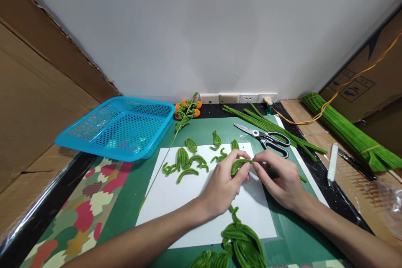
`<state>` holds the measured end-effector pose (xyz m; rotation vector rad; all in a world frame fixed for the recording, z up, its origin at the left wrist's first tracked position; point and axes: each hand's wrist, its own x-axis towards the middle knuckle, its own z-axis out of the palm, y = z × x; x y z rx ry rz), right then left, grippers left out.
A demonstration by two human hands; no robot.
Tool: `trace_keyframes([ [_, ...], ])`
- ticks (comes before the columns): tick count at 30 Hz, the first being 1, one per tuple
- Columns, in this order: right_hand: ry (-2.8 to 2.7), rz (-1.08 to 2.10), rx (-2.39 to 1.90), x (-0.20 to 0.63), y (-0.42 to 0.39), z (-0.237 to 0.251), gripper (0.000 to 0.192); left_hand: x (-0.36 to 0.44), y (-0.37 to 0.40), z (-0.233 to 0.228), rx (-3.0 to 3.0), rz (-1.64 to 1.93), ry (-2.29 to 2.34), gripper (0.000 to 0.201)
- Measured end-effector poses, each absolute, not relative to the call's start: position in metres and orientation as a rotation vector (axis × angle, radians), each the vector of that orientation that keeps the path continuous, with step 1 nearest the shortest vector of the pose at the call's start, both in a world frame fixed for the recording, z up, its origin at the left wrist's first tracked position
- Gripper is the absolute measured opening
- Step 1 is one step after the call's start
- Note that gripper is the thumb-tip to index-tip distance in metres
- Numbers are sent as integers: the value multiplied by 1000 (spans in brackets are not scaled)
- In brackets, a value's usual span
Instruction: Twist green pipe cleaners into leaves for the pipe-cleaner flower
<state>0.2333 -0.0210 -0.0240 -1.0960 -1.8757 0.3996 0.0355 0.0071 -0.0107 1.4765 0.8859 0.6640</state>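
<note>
Head view shows your left hand [224,184] and right hand [279,178] meeting over the white sheet [176,201], both pinched shut on one green pipe-cleaner leaf [239,164] held between them just above the paper. Finished leaves [188,161] lie scattered farther back on the sheet. Scissors [266,137] rest beyond your right hand, seemingly across loose green stems [270,127]. A blue basket [121,127] sits left.

No words, brands or numbers can be read. Only printed handling marks, two upward arrows among them, are seen on the cardboard box [361,86], up and well to the right of the fingers [248,167]; the remaining print is too small.
</note>
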Motion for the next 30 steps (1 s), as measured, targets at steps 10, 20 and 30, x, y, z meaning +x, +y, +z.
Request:
trace_keyframes([
  [10, -1921, 294, -1082, 232, -22, -22, 12, 37, 8, -14, 1477, 690, 871, 26],
  [20, -1956, 94, -1078, 229, -21, -24, 19, 37, 7, -10, 1559, 638, 896, 22],
  [30, -1885, 254, -1078, 231, -21, -22, 18, 38, 8, -17, 1427, 755, 875, 25],
])
